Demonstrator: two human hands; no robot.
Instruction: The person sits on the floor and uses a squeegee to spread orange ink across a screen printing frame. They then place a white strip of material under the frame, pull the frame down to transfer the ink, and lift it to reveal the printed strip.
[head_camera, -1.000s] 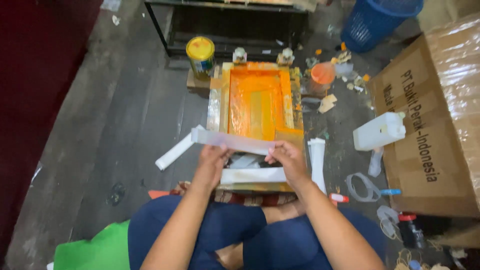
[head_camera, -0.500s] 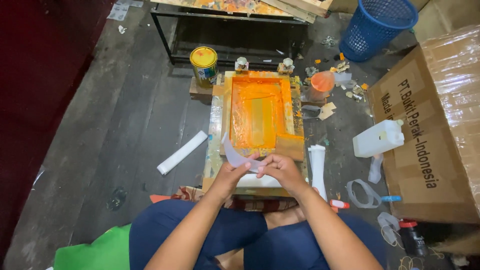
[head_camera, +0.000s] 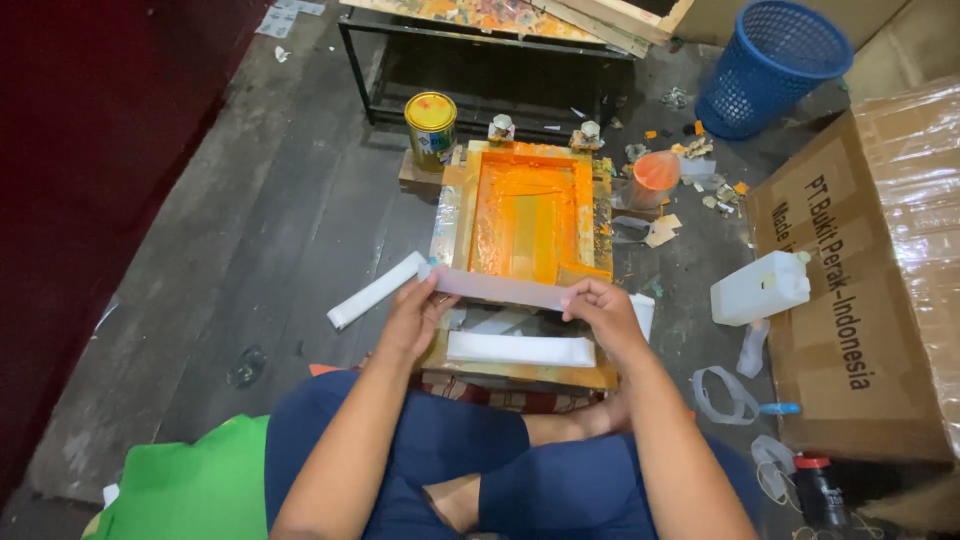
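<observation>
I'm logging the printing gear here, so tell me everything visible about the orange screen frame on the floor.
The screen frame is a rectangular wooden frame lying flat on the dark floor, its mesh and inner edges coated in wet-looking orange ink, paler down the middle. Its rim looks taped and paint-stained. A white strip held by the left hand and right hand crosses its near end; another white strip lies just below.

Evenly lit from above, soft and fairly bright at centre. Glare on the clear plastic wrap over the brown cardboard box (head_camera: 900, 200). Dim at the dark red left edge. Faint shadows. Mostly sharp, slight wide-angle stretch near corners.
</observation>
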